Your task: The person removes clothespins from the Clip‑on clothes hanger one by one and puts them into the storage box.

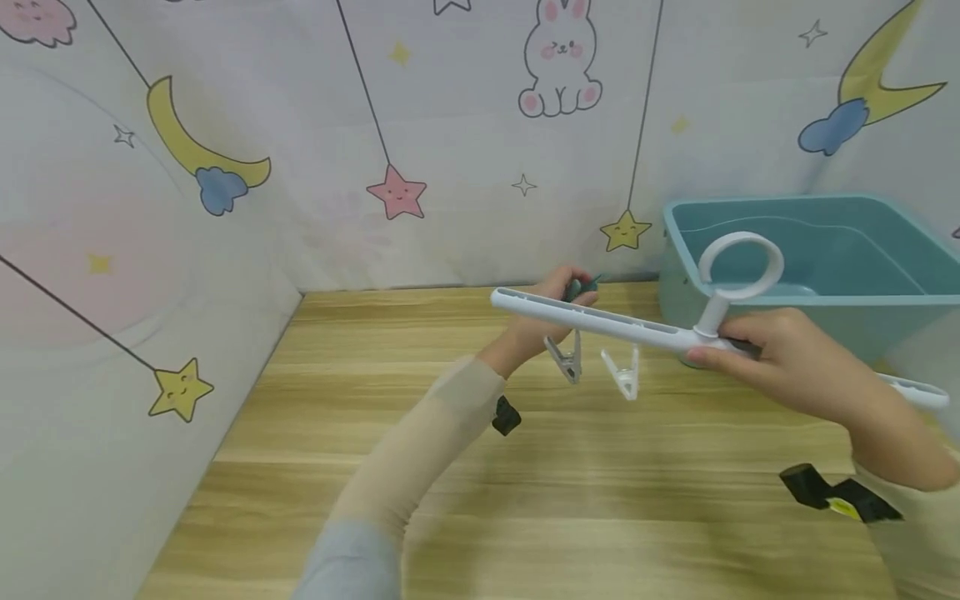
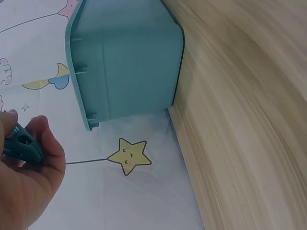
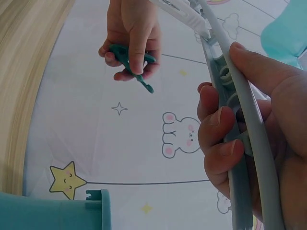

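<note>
A dark green clothespin (image 3: 125,56) is pinched in my left hand (image 1: 551,312), clearest in the right wrist view. The left wrist view shows the fingers curled round this clothespin (image 2: 25,146). My right hand (image 1: 802,367) grips a white clip hanger (image 1: 600,320) near its middle, just below the ring hook (image 1: 776,275). From the bar hang a greyish clip (image 1: 567,360) and a white clip (image 1: 625,375). In the head view the bar's left end passes in front of the left hand. The right wrist view shows the right-hand fingers (image 3: 218,127) wrapped round the slotted bar.
A teal bin (image 1: 677,250) stands at the back right of the wooden table (image 1: 360,367), close behind the right hand. A white cloth (image 1: 465,233) with printed stars, moons and a rabbit covers the walls. Black devices (image 1: 506,415) sit at both wrists.
</note>
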The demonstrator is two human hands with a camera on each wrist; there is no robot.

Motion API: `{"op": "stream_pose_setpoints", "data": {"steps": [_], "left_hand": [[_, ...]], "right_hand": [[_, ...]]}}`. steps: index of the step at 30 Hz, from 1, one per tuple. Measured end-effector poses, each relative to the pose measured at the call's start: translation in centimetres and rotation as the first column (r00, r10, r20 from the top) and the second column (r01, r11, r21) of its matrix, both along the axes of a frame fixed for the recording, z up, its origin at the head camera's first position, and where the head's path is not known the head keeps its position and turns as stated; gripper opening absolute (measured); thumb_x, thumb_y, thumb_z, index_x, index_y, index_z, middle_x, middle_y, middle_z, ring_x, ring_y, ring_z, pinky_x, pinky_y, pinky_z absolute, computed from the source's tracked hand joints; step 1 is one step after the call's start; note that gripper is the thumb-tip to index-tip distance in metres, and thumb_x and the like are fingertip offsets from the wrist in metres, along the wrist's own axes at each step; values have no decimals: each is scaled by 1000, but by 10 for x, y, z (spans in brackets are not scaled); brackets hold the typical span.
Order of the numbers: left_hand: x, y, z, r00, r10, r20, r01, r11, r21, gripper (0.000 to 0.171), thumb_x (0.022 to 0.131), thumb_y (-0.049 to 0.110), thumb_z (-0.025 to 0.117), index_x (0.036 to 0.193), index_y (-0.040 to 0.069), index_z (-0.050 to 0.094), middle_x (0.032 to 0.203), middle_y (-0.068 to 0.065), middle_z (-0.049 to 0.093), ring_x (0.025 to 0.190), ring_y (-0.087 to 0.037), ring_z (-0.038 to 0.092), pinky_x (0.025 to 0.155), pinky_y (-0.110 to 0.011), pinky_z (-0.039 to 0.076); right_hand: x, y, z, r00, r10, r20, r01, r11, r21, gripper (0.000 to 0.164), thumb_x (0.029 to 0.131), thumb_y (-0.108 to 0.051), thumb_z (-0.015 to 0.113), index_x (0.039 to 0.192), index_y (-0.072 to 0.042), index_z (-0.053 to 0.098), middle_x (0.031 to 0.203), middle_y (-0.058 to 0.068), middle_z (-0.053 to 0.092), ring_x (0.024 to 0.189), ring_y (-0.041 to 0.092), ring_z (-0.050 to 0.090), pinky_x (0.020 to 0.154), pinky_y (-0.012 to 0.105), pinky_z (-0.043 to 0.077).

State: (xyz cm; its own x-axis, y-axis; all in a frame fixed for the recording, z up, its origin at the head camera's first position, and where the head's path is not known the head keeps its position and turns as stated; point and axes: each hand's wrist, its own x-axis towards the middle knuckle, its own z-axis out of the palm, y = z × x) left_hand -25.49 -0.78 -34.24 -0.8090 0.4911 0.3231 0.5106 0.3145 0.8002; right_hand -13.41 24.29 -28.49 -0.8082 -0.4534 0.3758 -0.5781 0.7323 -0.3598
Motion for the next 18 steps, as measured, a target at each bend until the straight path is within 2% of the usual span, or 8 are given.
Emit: {"op": "stream_pose_setpoints", "data": {"steps": [5, 10, 15, 18], "left_hand": [[-2, 23, 9, 1000, -10, -13, 10, 999, -34, 22, 99, 14, 56, 117, 3, 52, 80, 0, 45, 71, -9, 41, 62, -15, 36], [-6, 46, 10, 997, -7, -77, 0, 996, -87, 22, 98, 17, 58, 116, 5, 55, 76, -1, 47, 64, -9, 39, 58, -16, 33], [-12, 66, 13, 990, -47, -132, 29, 991, -132, 22, 97, 19, 60, 113, 4, 57, 78, 0, 47, 66, -9, 40, 60, -14, 33], [-15, 76, 14, 989, -69, -128, 49, 986, -160, 21, 96, 18, 61, 109, 3, 57, 77, 0, 43, 67, -10, 40, 61, -14, 32]], "right_hand": [[4, 4, 2, 1000, 10, -24, -10, 1000, 7, 17, 84, -19, 75, 75, -19, 61, 57, -17, 33, 49, -3, 30, 44, 20, 30], [6, 8, 6, 998, 41, -50, -41, 999, 8, 17, 83, -17, 76, 75, -20, 61, 58, -19, 35, 49, -3, 32, 44, 18, 31], [8, 13, 10, 993, 63, -97, -61, 998, 16, 19, 82, -17, 76, 75, -22, 60, 60, -20, 37, 51, -4, 33, 46, 15, 30], [10, 16, 12, 991, 60, -119, -58, 998, 19, 18, 82, -17, 76, 75, -22, 61, 60, -20, 37, 52, -4, 33, 47, 14, 30]]}}
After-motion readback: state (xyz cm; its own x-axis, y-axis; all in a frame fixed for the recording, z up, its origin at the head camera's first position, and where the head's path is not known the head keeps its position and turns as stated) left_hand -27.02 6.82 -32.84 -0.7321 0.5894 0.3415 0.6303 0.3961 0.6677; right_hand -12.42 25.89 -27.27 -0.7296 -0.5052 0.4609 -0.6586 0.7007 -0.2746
